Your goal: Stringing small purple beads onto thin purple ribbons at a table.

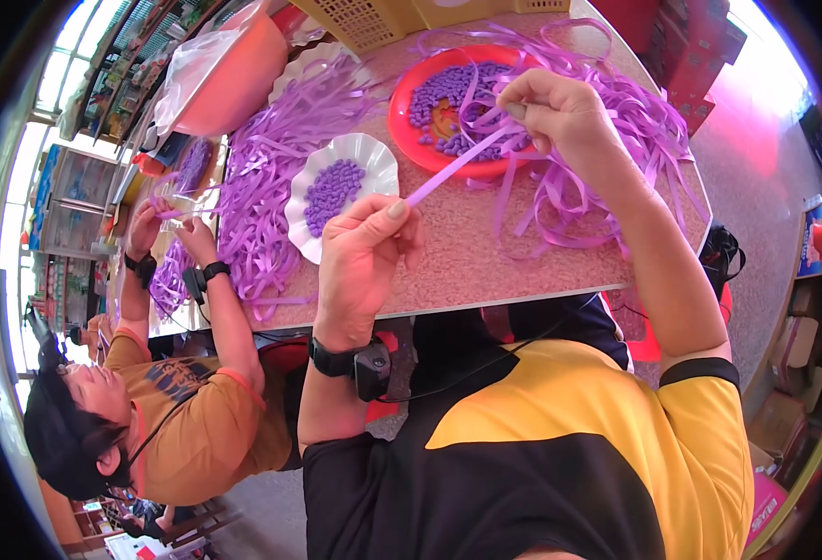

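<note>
A purple ribbon point(458, 165) stretches between my two hands, slanting up to the right above the table. My left hand point(366, 252) pinches its lower end between thumb and fingers, close to a white scalloped dish point(295, 207) of purple beads point(334, 191). The upper part is pinched by my right hand point(560, 112), which is over a red plate point(402, 117). More purple beads point(444, 98) lie in that plate. Whether a bead sits in my fingertips is too small to tell. A large heap of purple ribbons point(635, 140) spreads to the right of the plate.
More ribbons point(271, 177) lie left of the white dish. A large pink basin point(234, 79) and a yellow crate point(374, 21) stand at the back. On the left, another person point(187, 411) handles purple ribbon. The table's front edge point(467, 308) runs below my hands.
</note>
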Demonstrator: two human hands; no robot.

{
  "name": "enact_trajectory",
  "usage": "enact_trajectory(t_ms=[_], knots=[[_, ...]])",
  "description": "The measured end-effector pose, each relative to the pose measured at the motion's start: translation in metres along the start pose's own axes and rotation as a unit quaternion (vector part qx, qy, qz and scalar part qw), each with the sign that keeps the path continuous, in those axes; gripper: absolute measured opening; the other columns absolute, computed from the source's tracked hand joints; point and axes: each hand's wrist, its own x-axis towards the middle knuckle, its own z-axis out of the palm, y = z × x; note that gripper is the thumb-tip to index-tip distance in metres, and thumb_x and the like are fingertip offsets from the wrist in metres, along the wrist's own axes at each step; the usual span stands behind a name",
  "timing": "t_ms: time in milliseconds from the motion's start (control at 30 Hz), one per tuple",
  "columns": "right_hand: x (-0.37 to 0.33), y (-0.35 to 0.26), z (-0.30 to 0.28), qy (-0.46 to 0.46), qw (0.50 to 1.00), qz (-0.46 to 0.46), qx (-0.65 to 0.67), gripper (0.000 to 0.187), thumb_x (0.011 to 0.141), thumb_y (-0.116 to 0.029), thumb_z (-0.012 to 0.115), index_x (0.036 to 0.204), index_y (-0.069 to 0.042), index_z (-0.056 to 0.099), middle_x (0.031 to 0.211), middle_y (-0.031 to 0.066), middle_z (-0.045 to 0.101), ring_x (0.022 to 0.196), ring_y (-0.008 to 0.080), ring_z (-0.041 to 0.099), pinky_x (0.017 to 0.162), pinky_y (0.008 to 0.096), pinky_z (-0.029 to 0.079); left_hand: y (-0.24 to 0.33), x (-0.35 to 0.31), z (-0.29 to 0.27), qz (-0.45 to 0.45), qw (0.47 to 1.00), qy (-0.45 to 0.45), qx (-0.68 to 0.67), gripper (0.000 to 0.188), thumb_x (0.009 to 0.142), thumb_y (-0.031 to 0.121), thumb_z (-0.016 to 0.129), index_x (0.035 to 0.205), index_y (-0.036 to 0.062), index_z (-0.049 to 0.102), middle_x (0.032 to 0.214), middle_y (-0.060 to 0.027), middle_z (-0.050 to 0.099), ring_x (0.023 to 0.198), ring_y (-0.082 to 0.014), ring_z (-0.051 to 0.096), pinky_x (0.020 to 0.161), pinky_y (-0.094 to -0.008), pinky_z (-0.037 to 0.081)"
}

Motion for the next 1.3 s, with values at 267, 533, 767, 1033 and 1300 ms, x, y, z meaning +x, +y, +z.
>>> enact_trajectory(t_ms=[267,533,767,1033,1300], knots=[[-0.006,0.001,0.011,-0.06,0.998,0.006,-0.035,0.01,0.093,-0.006,0.06,0.1,-0.003,0.067,0.07,-0.0055,0.052,0.057,0.0024,0.046,0.052,0.0198,0.038,0.008,0.025,0.007,0.191,0.966,-0.126,-0.118,0.018,0.096,0.016,0.064,0.089,-0.0007,0.067,0.112,-0.0158,0.065,0.11,-0.0296,0.06,0.085,-0.0344,0.052],[-0.007,0.003,0.009,-0.06,0.993,-0.015,-0.098,0.012,0.091,0.001,0.058,0.101,-0.002,0.065,0.077,-0.0042,0.053,0.068,0.0046,0.046,0.061,0.0223,0.04,0.012,0.064,0.009,0.144,0.955,-0.165,-0.2,0.013,0.096,0.009,0.061,0.104,0.0003,0.067,0.106,-0.0133,0.064,0.105,-0.0287,0.062,0.079,-0.0339,0.053],[-0.007,0.005,0.006,0.003,0.981,-0.085,-0.173,0.012,0.09,0.001,0.06,0.102,0.001,0.066,0.08,0.0039,0.063,0.076,0.0108,0.058,0.068,0.0269,0.048,0.014,0.081,0.012,0.087,0.964,-0.183,-0.171,0.018,0.095,0.004,0.061,0.112,-0.002,0.065,0.098,-0.0101,0.063,0.089,-0.0218,0.062,0.074,-0.0334,0.052],[-0.022,-0.021,0.009,0.033,0.96,-0.189,-0.203,0.016,0.087,0.005,0.063,0.102,-0.001,0.068,0.084,0.0091,0.065,0.079,0.0191,0.065,0.07,0.0299,0.051,-0.008,0.082,0.014,0.046,0.987,-0.106,-0.112,0.015,0.094,0.006,0.064,0.105,-0.0036,0.065,0.087,-0.0101,0.066,0.077,-0.0199,0.064,0.069,-0.0333,0.053],[-0.01,-0.03,0.006,-0.031,0.881,-0.281,-0.379,0.019,0.081,0.002,0.065,0.097,-0.006,0.07,0.078,0.0092,0.061,0.073,0.0273,0.062,0.063,0.0375,0.049,-0.01,0.073,0.02,0.018,0.998,-0.052,-0.043,0.011,0.089,0.004,0.066,0.097,-0.005,0.067,0.08,-0.0079,0.066,0.066,-0.0155,0.063,0.057,-0.028,0.051]])
